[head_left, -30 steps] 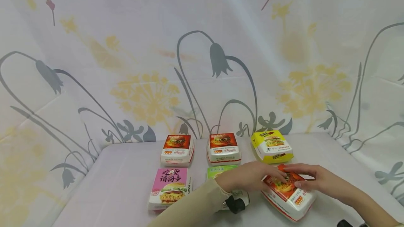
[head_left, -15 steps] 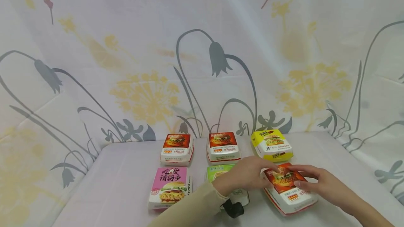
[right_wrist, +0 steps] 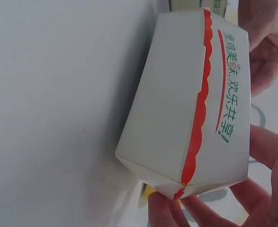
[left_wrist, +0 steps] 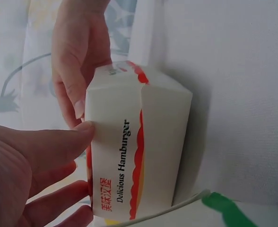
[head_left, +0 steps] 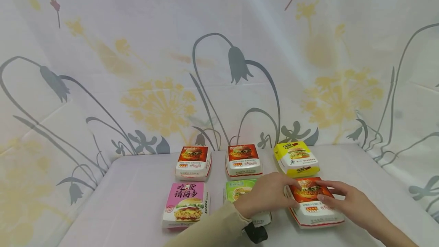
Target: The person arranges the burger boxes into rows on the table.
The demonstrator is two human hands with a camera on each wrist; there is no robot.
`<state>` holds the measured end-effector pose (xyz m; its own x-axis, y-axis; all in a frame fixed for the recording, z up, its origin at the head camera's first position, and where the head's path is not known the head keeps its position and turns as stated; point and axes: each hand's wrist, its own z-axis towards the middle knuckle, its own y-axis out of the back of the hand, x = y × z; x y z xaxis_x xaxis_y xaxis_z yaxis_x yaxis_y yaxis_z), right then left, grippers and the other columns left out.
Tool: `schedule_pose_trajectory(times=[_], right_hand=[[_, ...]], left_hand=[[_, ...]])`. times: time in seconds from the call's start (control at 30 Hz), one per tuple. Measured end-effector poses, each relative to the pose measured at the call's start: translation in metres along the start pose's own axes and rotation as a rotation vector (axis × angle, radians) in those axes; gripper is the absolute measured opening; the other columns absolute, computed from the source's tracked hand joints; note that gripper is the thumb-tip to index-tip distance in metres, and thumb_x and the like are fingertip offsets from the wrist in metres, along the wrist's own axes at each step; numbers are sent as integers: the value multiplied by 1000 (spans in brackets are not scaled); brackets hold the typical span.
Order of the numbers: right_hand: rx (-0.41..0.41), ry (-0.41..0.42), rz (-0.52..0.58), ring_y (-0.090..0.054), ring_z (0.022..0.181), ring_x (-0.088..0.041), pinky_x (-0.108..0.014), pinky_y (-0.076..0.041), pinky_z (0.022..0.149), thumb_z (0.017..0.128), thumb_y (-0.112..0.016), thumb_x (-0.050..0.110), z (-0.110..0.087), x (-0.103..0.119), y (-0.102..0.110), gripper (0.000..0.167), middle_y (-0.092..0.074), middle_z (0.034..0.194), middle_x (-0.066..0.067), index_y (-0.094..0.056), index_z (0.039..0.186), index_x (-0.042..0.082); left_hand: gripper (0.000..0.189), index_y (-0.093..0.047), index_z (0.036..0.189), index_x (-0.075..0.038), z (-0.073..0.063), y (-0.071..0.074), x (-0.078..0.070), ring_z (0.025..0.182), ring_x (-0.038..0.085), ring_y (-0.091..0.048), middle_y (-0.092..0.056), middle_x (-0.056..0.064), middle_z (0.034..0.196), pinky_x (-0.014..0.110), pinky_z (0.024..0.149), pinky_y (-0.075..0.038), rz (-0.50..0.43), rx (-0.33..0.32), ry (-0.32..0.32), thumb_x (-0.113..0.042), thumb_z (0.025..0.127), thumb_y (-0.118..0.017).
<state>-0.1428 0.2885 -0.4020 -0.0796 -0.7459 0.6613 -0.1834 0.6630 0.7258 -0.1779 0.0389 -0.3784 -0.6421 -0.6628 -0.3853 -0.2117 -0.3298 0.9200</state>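
A white hamburger box (head_left: 317, 216) with a red burger picture on its lid sits on the table at the front right, between both hands. My right hand (head_left: 350, 203) holds it at its right side. In the right wrist view the thumb lies against the lid of the box (right_wrist: 177, 99) and the fingers (right_wrist: 162, 210) bend round a corner. At the opposite edge my left hand (head_left: 265, 197) touches the box, its thumb and fairly straight fingertips resting at the lid's edge in the left wrist view. Partly hidden under the left arm lies a green hamburger box (head_left: 241, 184).
Two more red-topped boxes, one on the left (head_left: 193, 163) and one in the middle (head_left: 244, 161), form a back row with a yellow box (head_left: 296, 159). A pink box (head_left: 185, 205) stands front left. Behind the white table (head_left: 120, 201) hangs a flowered cloth (head_left: 164, 48).
The red-topped box at the front right has been turned from slanted to nearly in line with the other boxes. Both hands have stayed on it, shifting slightly.
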Motion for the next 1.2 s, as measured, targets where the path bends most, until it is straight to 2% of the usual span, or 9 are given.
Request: schedule_pose_trajectory(times=[0.2, 0.37, 0.6, 0.87, 1.2], right_hand=[[-3, -14, -19, -41, 125, -56, -67, -46, 83, 91, -63, 59, -1, 1, -1, 78, -43, 144, -34, -48, 146, 6], [22, -33, 7, -38, 127, -57, -67, -45, 84, 95, -56, 60, -2, -2, 2, 77, -39, 146, -34, -45, 149, 8], [29, -32, 30, -36, 128, -57, -69, -43, 85, 92, -63, 56, -1, -4, 4, 78, -38, 146, -35, -44, 149, 6], [21, -29, 45, -36, 127, -56, -68, -43, 86, 91, -65, 54, -2, -4, 2, 79, -39, 146, -35, -44, 149, 4], [16, -30, 35, -37, 126, -56, -67, -44, 86, 91, -66, 55, -1, -1, 1, 81, -40, 144, -36, -44, 148, 3]], left_hand=[[38, -71, 116, -38, 1, -5, 0, 94, -6, -52, -60, -29, 114, 16, 79, -41, -58, 0, 60, -45, 80, -82], [39, -70, 116, -38, 2, -6, -1, 91, -5, -51, -60, -28, 113, 16, 78, -41, -79, 0, 71, -45, 79, -83], [39, -70, 115, -39, 4, -7, -3, 90, -4, -50, -60, -28, 111, 16, 77, -41, -85, 4, 95, -44, 79, -83], [35, -71, 111, -36, 2, -9, -1, 90, -7, -52, -61, -27, 107, 13, 77, -40, -53, -29, 38, -42, 79, -83], [35, -71, 113, -35, 1, -7, 0, 96, -7, -53, -60, -28, 115, 14, 82, -41, -54, -22, 41, -40, 81, -83]])
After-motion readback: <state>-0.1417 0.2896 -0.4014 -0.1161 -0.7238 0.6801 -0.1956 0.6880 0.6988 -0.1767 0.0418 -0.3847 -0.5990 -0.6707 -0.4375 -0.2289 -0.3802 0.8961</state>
